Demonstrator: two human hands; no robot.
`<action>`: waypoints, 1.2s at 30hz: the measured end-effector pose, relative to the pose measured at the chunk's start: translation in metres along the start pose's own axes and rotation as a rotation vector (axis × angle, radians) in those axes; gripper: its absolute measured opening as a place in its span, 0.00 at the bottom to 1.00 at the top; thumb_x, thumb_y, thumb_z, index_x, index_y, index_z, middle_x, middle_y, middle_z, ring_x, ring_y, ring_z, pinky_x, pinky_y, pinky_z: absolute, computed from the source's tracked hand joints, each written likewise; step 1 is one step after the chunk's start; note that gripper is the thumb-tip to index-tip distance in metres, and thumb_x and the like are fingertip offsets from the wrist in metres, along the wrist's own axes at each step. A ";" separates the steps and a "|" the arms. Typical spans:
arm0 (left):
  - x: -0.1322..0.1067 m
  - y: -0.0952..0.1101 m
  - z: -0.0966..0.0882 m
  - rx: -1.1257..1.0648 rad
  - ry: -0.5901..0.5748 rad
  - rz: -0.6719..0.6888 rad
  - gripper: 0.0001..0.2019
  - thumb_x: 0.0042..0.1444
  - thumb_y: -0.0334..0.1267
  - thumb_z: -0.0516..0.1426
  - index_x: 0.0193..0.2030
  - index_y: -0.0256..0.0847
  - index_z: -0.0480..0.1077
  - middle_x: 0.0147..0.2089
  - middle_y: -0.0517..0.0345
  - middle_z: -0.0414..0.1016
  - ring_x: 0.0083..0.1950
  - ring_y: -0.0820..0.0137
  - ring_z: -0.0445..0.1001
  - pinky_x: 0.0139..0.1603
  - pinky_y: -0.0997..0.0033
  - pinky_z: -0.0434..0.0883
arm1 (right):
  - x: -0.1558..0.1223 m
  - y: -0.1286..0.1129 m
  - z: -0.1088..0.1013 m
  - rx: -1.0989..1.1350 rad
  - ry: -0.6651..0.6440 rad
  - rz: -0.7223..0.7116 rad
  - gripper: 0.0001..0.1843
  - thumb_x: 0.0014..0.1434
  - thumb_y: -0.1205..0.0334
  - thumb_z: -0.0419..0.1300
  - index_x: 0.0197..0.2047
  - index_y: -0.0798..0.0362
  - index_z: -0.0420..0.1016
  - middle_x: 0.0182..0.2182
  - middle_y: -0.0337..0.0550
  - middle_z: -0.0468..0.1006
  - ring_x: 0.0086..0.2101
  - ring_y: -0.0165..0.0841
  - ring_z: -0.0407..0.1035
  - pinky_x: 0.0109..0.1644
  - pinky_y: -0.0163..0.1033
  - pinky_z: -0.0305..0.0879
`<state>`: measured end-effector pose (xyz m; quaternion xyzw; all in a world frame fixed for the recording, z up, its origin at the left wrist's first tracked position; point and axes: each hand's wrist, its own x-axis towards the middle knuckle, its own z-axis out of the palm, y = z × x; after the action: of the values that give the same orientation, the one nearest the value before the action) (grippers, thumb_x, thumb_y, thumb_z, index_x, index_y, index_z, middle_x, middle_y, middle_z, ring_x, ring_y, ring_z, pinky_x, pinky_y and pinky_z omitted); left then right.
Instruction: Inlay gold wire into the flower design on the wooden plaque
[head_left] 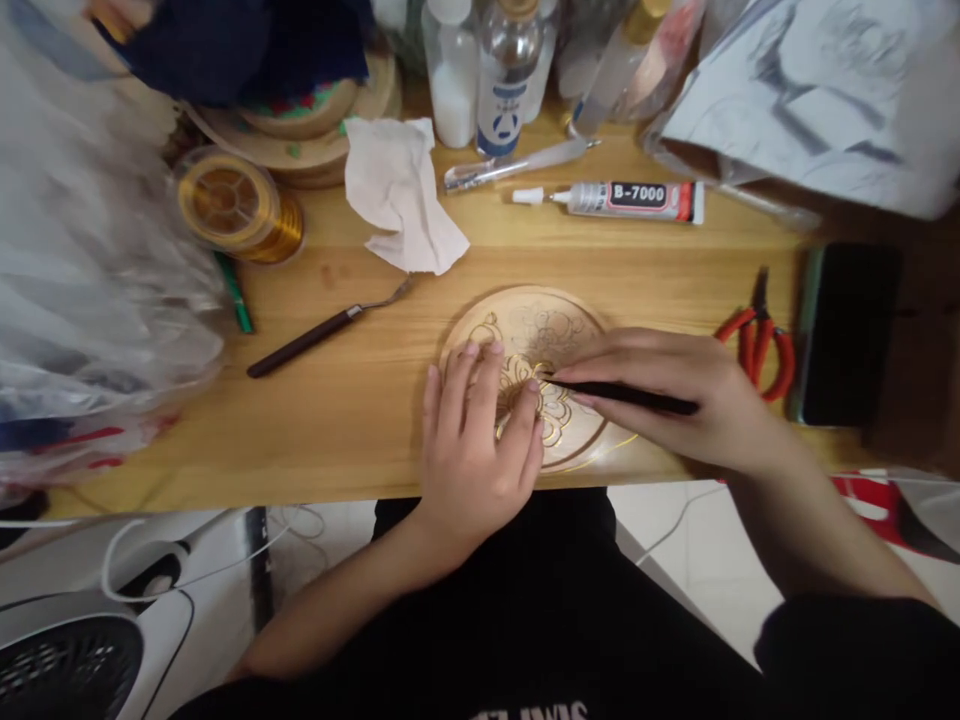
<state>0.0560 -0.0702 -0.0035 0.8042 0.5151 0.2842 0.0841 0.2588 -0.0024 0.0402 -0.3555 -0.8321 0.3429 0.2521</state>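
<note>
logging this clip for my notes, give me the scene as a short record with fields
surface: wooden table
left hand: rests flat on patterned wooden disc
right hand: holds black tool, tip on the disc
beyond disc: glue tube, tissue, gold wire spool
right of disc: red pliers, phone

The round pale wooden disc (559,325) under your left hand (472,445) looks smooth and matt, and its flower lines shine like gold metal wire. The slim black tool (637,398) in your right hand (690,400) is matt. Your light wooden surface (360,410) shows a soft satin grain. The crumpled white paper tissue (401,195) looks rough, and the red plastic-handled pliers (784,362) gleam.
</note>
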 end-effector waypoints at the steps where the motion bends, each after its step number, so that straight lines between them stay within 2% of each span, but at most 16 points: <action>1: 0.000 0.000 0.000 -0.005 0.001 -0.006 0.14 0.59 0.33 0.60 0.51 0.35 0.71 0.64 0.34 0.67 0.69 0.45 0.62 0.65 0.36 0.61 | 0.002 0.001 -0.001 0.000 -0.012 -0.001 0.11 0.62 0.65 0.62 0.48 0.51 0.79 0.41 0.43 0.83 0.42 0.30 0.79 0.45 0.36 0.77; 9: 0.001 0.001 0.000 0.009 -0.003 -0.026 0.12 0.60 0.34 0.59 0.50 0.40 0.72 0.64 0.40 0.69 0.68 0.47 0.64 0.62 0.37 0.66 | 0.010 0.006 -0.003 0.001 -0.070 0.006 0.09 0.63 0.64 0.62 0.47 0.49 0.79 0.40 0.40 0.84 0.42 0.31 0.79 0.45 0.36 0.77; 15: 0.002 0.001 0.000 0.008 0.005 -0.020 0.12 0.59 0.33 0.60 0.49 0.35 0.73 0.62 0.34 0.70 0.67 0.45 0.65 0.63 0.39 0.65 | 0.007 0.006 -0.002 0.018 -0.074 0.000 0.09 0.63 0.65 0.62 0.47 0.52 0.78 0.40 0.42 0.83 0.42 0.30 0.79 0.45 0.35 0.76; 22: 0.004 0.002 0.002 0.005 0.045 -0.030 0.10 0.59 0.32 0.59 0.47 0.34 0.75 0.59 0.32 0.73 0.64 0.44 0.68 0.61 0.38 0.66 | 0.005 0.005 0.000 0.044 -0.044 0.041 0.08 0.62 0.68 0.63 0.45 0.57 0.79 0.39 0.46 0.83 0.42 0.30 0.78 0.46 0.33 0.74; 30: 0.006 0.002 0.000 0.009 0.046 -0.018 0.10 0.56 0.30 0.60 0.45 0.33 0.76 0.57 0.30 0.74 0.62 0.41 0.70 0.56 0.36 0.70 | 0.002 0.003 0.008 0.016 0.012 0.032 0.07 0.61 0.69 0.63 0.44 0.57 0.78 0.37 0.46 0.82 0.40 0.29 0.77 0.44 0.33 0.75; 36: 0.006 0.002 0.000 0.010 0.029 -0.023 0.11 0.56 0.29 0.60 0.46 0.33 0.76 0.58 0.30 0.73 0.62 0.41 0.70 0.57 0.36 0.69 | -0.001 0.002 0.010 0.022 0.050 0.045 0.08 0.59 0.71 0.64 0.44 0.58 0.78 0.38 0.48 0.82 0.40 0.30 0.78 0.44 0.34 0.75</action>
<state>0.0596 -0.0659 -0.0004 0.7945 0.5269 0.2921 0.0758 0.2540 -0.0058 0.0321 -0.3796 -0.8136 0.3488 0.2690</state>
